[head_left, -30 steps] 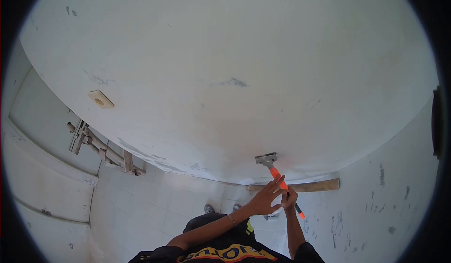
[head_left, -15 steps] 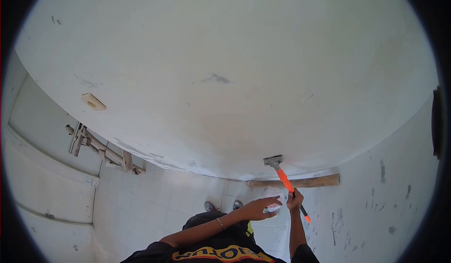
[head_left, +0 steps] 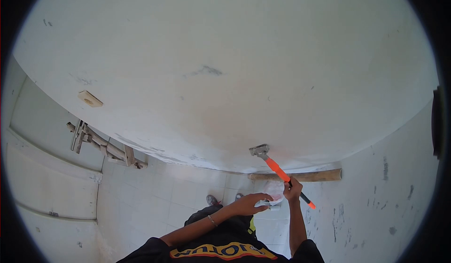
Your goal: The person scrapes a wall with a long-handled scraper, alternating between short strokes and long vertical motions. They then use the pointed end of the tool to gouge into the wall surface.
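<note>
My right hand [head_left: 293, 189] is closed around the black grip of a long-handled scraper [head_left: 278, 169] with an orange and black handle. The scraper's grey metal head [head_left: 259, 149] is against the lower part of the pale wall [head_left: 225, 103]. My left hand [head_left: 249, 204] is to the left of the handle, apart from it, with thumb and fingers parted and curved. A pale patch shows between them, and I see nothing clearly held there. A whitish plastic bag [head_left: 274, 190] lies on the floor just beyond the left fingertips.
A brown tube-like length [head_left: 314, 175] lies along the wall's foot. A yellowed socket plate [head_left: 90, 99] is on the wall at left. Wooden pieces [head_left: 105, 145] lean near the door [head_left: 51, 159]. The right-hand wall [head_left: 371, 206] has dark marks. My shoes stand on the tiled floor [head_left: 150, 192].
The scraper head has moved up and left along the wall, and my right hand has risen slightly with it. My left hand has shifted a little left and up.
</note>
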### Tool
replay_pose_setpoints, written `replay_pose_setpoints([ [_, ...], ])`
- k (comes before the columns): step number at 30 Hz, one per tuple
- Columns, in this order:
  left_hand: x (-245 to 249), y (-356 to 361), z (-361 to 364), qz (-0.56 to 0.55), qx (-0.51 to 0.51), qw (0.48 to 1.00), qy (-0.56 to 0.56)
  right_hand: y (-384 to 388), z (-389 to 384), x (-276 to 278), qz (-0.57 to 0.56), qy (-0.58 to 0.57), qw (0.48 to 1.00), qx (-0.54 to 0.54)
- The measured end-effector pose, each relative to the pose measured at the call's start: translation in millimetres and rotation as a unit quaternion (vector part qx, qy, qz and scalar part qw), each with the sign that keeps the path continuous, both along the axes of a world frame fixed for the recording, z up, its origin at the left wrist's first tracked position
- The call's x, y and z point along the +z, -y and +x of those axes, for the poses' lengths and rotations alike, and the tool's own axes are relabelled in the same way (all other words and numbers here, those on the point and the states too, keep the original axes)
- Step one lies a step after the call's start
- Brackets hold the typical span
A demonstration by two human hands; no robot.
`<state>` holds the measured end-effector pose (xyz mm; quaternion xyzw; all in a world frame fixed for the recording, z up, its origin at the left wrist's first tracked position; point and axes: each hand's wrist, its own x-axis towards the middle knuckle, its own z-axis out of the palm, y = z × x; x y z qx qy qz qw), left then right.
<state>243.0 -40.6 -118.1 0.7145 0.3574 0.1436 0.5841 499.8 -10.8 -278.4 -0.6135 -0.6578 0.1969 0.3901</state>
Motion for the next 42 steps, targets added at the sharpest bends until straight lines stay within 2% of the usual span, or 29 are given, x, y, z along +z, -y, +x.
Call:
replay_pose_setpoints([
  [2,10.6,-3.7,-5.8,-0.028,-0.025,0.998,-0.04,3.7,10.9,-12.6,-0.001,0.009,1.0,-0.022],
  [3,10.0,0.1,-8.0,-0.002,-0.009,0.999,-0.038,7.7,11.7,-11.3,-0.021,-0.034,0.999,-0.024],
  [7,-8.0,4.7,-12.1,-0.009,0.022,1.0,-0.001,3.1,-12.0,-16.3,0.025,-0.035,0.999,-0.007],
  [9,-16.5,9.7,-10.9,0.009,0.009,1.0,-0.014,5.5,-18.8,-13.7,0.007,-0.016,1.0,-0.01],
  [10,-10.4,5.7,-13.5,0.035,-0.006,0.999,-0.031,4.7,-19.2,-16.2,0.012,-0.027,0.999,-0.017],
  [11,-2.6,7.1,-12.1,0.003,-0.005,0.998,-0.056,6.3,-14.5,-16.0,0.002,-0.036,0.999,-0.023],
  [14,8.6,8.6,-9.7,-0.018,0.018,0.999,-0.035,12.4,-20.1,-25.9,0.004,-0.065,0.998,-0.027],
  [16,2.2,10.5,-9.8,-0.023,0.028,0.999,-0.031,24.8,-36.7,-25.4,-0.052,-0.066,0.996,-0.043],
  [20,-5.5,14.1,-9.5,-0.024,0.001,0.999,-0.036,36.8,-40.3,-19.5,-0.068,-0.075,0.993,-0.068],
  [21,-1.8,14.9,-9.9,-0.031,-0.002,0.999,-0.034,36.7,-32.7,-33.7,-0.065,-0.085,0.992,-0.072],
  [25,0.0,12.2,-7.5,-0.035,-0.015,0.999,-0.039,15.4,-27.3,-28.6,0.022,-0.049,0.998,-0.043],
  [28,-0.8,21.5,-8.7,-0.063,-0.013,0.995,-0.071,5.7,-29.1,-31.9,0.039,-0.037,0.998,-0.026],
  [30,-8.3,18.6,-12.6,-0.003,-0.027,0.998,-0.064,5.0,-16.2,-36.9,0.035,-0.047,0.998,-0.016],
  [31,7.6,16.5,-12.9,-0.029,-0.017,0.997,-0.072,2.9,-17.0,-31.6,0.027,-0.054,0.998,-0.015],
  [33,2.5,12.4,-15.8,-0.029,0.003,0.997,-0.069,0.8,-22.9,-16.0,0.016,-0.064,0.998,-0.009],
  [35,-2.2,15.4,-17.9,-0.038,0.025,0.997,-0.064,-5.3,-43.3,-1.3,0.043,-0.023,0.999,-0.003],
  [42,11.4,6.8,-24.5,-0.018,0.024,0.998,-0.06,4.0,-34.0,-8.0,0.025,-0.041,0.999,-0.023],
])
